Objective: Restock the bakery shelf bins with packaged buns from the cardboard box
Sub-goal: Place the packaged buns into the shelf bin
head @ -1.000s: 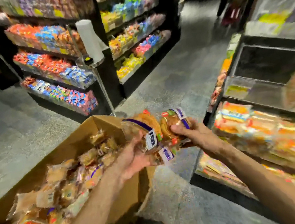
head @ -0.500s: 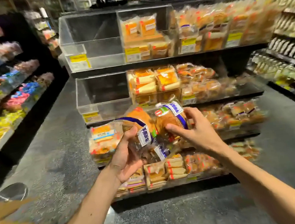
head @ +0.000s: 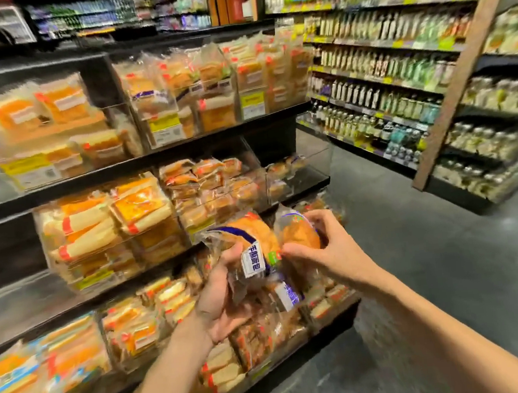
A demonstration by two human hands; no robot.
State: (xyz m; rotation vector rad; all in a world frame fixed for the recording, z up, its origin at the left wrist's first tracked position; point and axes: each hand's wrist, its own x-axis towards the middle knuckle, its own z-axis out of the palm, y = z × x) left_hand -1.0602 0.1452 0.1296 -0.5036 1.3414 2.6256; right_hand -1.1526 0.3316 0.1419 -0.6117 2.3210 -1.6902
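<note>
Both hands hold a cluster of packaged buns (head: 256,245) in clear wrap with blue-and-white labels, in front of the bakery shelf (head: 137,163). My left hand (head: 221,300) grips the bundle from below and the left. My right hand (head: 325,250) pinches the right bun pack from the right side. Behind the buns, a clear bin (head: 300,172) at the right end of the middle shelf row holds only a few packs. The cardboard box is out of view.
Other clear bins (head: 100,233) on three shelf rows are packed with orange and white bread packs. Across a grey floor aisle (head: 437,273) at the right stands a shelf of bottles (head: 384,91) with a slanted wooden post (head: 458,86).
The view has swung from the cardboard box to the bakery shelf and further right. Both hands kept hold of the bun packs and carried them up toward the shelf's right end.
</note>
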